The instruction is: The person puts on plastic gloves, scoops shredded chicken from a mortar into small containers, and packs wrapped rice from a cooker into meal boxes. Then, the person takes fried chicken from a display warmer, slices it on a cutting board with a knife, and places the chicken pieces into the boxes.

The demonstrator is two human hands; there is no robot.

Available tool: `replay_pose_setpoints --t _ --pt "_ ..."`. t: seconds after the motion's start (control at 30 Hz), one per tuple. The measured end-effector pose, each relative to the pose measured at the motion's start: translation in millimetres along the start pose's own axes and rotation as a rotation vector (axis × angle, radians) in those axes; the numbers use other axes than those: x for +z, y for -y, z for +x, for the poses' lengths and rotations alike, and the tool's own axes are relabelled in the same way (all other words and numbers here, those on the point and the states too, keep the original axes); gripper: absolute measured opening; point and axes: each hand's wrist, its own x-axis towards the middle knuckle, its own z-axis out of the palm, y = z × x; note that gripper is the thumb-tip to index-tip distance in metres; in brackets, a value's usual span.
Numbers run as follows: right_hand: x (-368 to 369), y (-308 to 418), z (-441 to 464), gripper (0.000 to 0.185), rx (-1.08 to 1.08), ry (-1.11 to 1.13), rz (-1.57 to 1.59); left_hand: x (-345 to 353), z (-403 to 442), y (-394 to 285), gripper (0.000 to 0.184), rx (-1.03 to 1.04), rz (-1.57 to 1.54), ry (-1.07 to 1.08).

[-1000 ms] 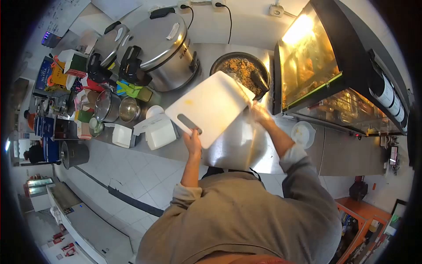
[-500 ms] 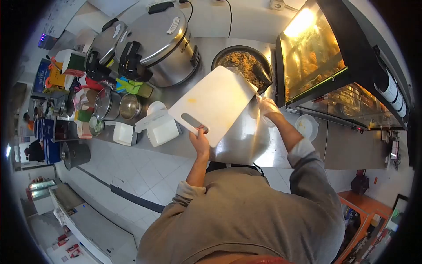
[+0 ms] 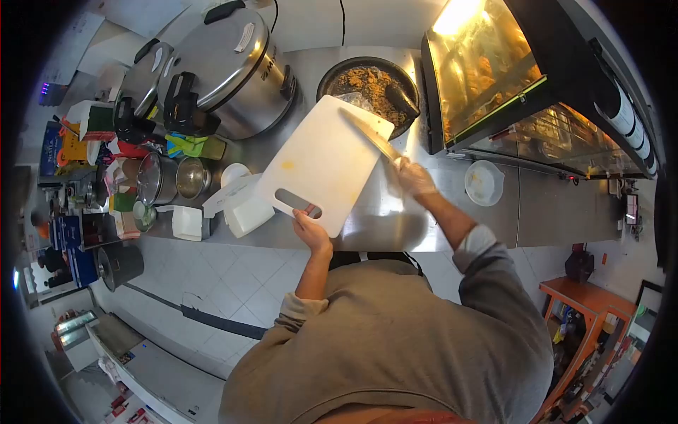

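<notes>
Left grip [image 3: 312, 230] closed on the white cutting board [image 3: 318, 159] at its handle slot — fingertips show through, rest of the fingers hidden under it. Right grip [image 3: 417, 178], in a clear plastic glove, is shut round a knife [image 3: 370, 133]; its handle is mostly hidden by the hand, blade over the board's upper right part. Board is held above the counter [image 3: 441, 177], far end covering part of a black bowl [image 3: 323, 88] of brown crumbly food [image 3: 367, 79] — contact unclear. Glass display case [image 3: 487, 74] cut off up top.
</notes>
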Motion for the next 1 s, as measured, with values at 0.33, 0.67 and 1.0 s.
replay_pose_setpoints --t 0.33,0.67,1.0 --pt "29 -82 80 0.046 0.369 -0.021 1.26 -113 15 -88 0.039 0.212 0.23 0.022" --pt "115 -120 -30 0.032 -0.002 -0.166 0.388 -190 44 -130 0.031 -0.023 0.49 0.376" --pt "101 -31 -137 0.049 0.326 -0.063 0.234 -97 116 44 0.039 0.007 0.882 0.632"
